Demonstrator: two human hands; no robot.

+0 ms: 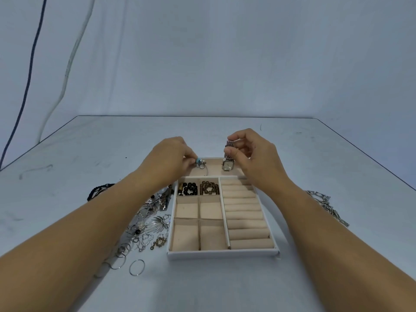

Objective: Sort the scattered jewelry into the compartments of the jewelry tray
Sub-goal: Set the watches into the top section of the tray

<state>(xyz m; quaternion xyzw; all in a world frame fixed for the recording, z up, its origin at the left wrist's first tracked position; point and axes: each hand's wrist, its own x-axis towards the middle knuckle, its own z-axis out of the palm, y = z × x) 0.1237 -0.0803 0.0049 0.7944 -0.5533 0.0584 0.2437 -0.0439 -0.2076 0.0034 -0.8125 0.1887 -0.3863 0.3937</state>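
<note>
A beige jewelry tray point(221, 252) with a white rim lies in front of me. My left hand point(167, 158) pinches a thin silver bracelet with a blue charm point(200, 164) over the tray's long far compartment. My right hand point(249, 154) pinches the band of a silver wristwatch point(227, 164), whose square face hangs down into the same compartment. A black bead bracelet point(188, 189) and a brown bead bracelet point(209, 188) each fill a small square compartment. Several other small compartments and the ring rolls point(244, 218) on the right hold nothing.
Left of the tray lies a heap of loose jewelry point(146, 230): silver hoops, pendants, a watch band, and a black cord piece point(99, 191) farther left. A silver chain point(326, 206) lies to the tray's right. The table's far edge meets a grey backdrop with cables at the left.
</note>
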